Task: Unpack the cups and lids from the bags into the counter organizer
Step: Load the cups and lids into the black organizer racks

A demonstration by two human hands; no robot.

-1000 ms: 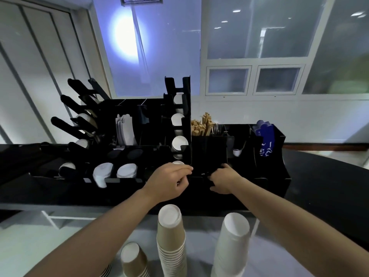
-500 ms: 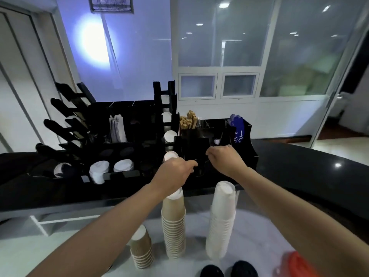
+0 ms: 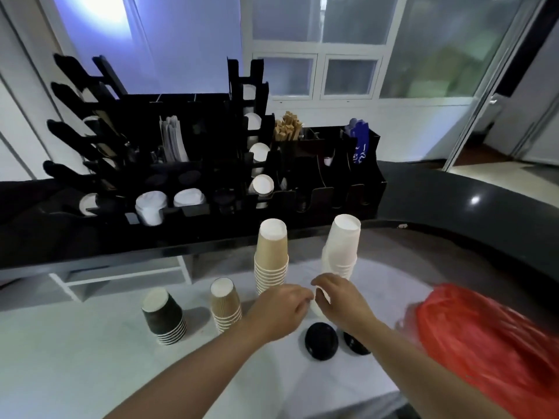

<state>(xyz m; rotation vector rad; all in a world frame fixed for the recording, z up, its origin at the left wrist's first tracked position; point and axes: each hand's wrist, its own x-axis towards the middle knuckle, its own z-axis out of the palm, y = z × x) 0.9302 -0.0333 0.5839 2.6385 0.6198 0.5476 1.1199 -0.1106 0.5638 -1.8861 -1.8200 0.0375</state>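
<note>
A tall white cup stack point(image 3: 343, 246) stands upside down on the white table point(image 3: 90, 364). My right hand point(image 3: 343, 302) curls around its lower part. Fingers bent, my left hand point(image 3: 278, 311) reaches the same base from the left; its hold is unclear. Left of them stand a tall brown cup stack point(image 3: 270, 255), a short brown stack point(image 3: 226, 309) and a black stack point(image 3: 165, 319). Two black lids point(image 3: 321, 344) lie just below my hands. The black organizer point(image 3: 332, 192) on the counter behind holds white lids point(image 3: 151, 204) and cups point(image 3: 261, 184).
A red plastic bag point(image 3: 484, 343) lies at the right on the table. The dark counter point(image 3: 453, 204) curves away to the right behind it. Wooden stir sticks point(image 3: 286, 128) and blue packets point(image 3: 360, 143) fill organizer slots. Black dispenser arms point(image 3: 69, 131) jut out at the left.
Both hands have pulled back from the organizer and come down to the base of the white cup stack. The view has tilted downward, showing more table, the lids and the red bag.
</note>
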